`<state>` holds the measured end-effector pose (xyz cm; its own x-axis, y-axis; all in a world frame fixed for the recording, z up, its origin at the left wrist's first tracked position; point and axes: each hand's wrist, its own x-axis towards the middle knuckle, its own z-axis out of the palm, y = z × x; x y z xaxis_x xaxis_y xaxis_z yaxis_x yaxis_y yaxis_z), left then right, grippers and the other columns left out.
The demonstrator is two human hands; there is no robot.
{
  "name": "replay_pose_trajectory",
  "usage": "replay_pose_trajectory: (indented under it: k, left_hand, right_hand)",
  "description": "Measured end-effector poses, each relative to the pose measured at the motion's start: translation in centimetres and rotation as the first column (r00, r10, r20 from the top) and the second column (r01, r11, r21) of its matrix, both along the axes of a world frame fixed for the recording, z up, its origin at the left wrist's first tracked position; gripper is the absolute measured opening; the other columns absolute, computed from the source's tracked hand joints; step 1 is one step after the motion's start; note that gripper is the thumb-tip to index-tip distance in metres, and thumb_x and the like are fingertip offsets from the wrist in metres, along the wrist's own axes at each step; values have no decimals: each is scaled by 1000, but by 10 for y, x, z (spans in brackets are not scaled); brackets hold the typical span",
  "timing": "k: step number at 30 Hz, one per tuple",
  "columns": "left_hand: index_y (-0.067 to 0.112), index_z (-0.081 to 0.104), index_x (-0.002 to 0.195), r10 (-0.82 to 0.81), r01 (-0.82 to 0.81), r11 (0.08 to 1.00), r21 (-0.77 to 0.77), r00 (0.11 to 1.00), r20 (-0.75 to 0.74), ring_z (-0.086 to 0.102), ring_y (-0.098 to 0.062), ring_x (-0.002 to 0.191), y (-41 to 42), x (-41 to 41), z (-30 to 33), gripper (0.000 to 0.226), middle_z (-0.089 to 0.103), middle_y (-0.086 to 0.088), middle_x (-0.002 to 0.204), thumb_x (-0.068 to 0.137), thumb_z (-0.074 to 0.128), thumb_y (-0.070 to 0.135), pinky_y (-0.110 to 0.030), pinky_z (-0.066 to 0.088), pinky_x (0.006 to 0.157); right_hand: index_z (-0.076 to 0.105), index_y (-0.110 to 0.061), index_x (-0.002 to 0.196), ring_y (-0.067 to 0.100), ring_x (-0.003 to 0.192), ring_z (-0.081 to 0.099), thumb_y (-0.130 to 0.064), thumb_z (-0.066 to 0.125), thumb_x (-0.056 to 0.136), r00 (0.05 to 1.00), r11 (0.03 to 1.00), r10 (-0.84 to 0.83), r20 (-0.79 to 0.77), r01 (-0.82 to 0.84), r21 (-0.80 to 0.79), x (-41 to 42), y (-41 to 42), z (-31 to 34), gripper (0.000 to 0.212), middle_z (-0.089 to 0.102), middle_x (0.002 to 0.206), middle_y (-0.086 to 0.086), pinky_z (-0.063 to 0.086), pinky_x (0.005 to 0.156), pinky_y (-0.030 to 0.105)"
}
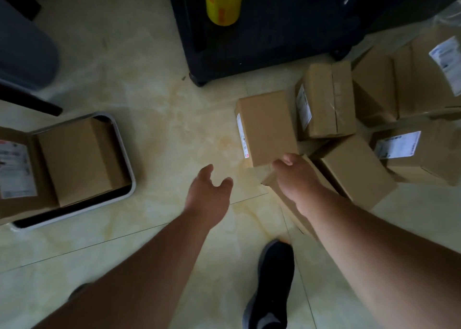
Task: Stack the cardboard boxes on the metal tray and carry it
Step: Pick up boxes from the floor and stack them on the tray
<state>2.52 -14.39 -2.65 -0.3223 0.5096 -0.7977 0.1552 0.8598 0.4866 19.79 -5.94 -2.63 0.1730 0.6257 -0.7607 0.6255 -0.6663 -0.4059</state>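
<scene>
A metal tray (129,154) lies on the floor at the left, with two cardboard boxes (77,161) on it. My right hand (296,176) grips the near end of a plain brown cardboard box (267,126) with a label on its left side, thumb on top. My left hand (207,194) hovers open over the floor just left of that box, fingers spread, touching nothing. Several more cardboard boxes (326,99) lie in a heap at the right.
A black wheeled cart (249,41) stands ahead, with a yellow roll of film (224,1) on it. A dark grey bin (25,46) is at the far left. My black shoe (272,286) is on the pale tiled floor below my hands.
</scene>
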Motion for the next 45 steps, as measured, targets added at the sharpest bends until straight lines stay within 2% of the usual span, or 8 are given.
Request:
replay_pose_trajectory:
  k: [3, 6, 12, 20, 25, 30, 34, 45]
  left_hand:
    - [26, 35, 160, -2, 3, 1000, -14, 1000, 17, 47, -21, 145, 22, 28, -18, 70, 45, -3, 161, 98, 61, 42, -42, 42, 117]
    - [25, 34, 161, 13, -12, 1000, -25, 1000, 22, 46, -24, 145, 42, 49, -35, 70, 45, -4, 161, 98, 61, 41, -40, 40, 117]
    - [21, 27, 164, -2, 3, 999, -54, 1000, 12, 44, -28, 147, 71, 73, -61, 75, 41, -5, 164, 99, 59, 39, -37, 37, 116]
    - [23, 57, 139, -17, 18, 999, -35, 999, 45, 62, -20, 95, 78, 85, -69, 43, 68, 3, 122, 97, 60, 35, -23, 43, 69]
    - [28, 62, 137, 35, -36, 999, 17, 998, 55, 65, -18, 104, 72, 77, -59, 42, 70, 9, 120, 94, 59, 30, -27, 45, 80]
    - [29, 57, 137, 131, -134, 989, 68, 991, 40, 58, 3, 87, 61, 54, -37, 39, 63, 20, 104, 98, 59, 28, -19, 43, 65]
    - [31, 54, 133, 225, -226, 970, 86, 974, 21, 64, -8, 93, 42, 31, -17, 31, 63, 19, 106, 102, 55, 31, -22, 44, 63]
    - [29, 55, 124, 392, -379, 900, 214, 920, -18, 62, 1, 95, -29, -58, 9, 18, 68, 14, 110, 107, 51, 31, -18, 44, 70]
  right_hand:
    - [45, -15, 154, 30, 137, 51, -33, 51, 102, 999, 1000, 14, 37, -14, 7, 22, 22, -17, 55, 51, 154, 8, 42, 100, 32]
    - [57, -20, 111, 25, 107, 55, -29, 49, 101, 996, 999, 26, 89, -30, 41, 40, 41, -38, 16, 58, 112, 7, 40, 76, 30]
    - [37, -5, 157, 33, 142, 45, -31, 48, 105, 979, 988, 147, 142, -154, 35, 50, 63, -64, 59, 40, 161, 16, 41, 105, 33]
    - [62, -11, 121, 37, 108, 67, -39, 49, 86, 951, 954, 300, 74, -299, -31, 54, 66, -73, 46, 69, 119, 16, 55, 87, 42]
    - [54, -28, 89, 30, 89, 61, -42, 52, 83, 973, 971, 225, 59, -229, 73, 49, 64, -57, 16, 62, 96, 8, 47, 72, 35]
    - [57, -20, 92, 20, 78, 55, -32, 56, 84, 988, 972, 152, -6, -148, 184, 25, 59, -36, 15, 59, 83, -5, 40, 68, 31]
    - [61, -22, 121, 15, 86, 65, -24, 59, 92, 993, 985, 90, -74, -78, 153, -5, 48, -14, 29, 69, 105, -3, 50, 67, 30]
    - [50, -19, 123, 7, 74, 60, -16, 55, 99, 985, 984, 122, -124, -103, 146, -105, -19, 15, 25, 69, 103, 0, 38, 50, 22]
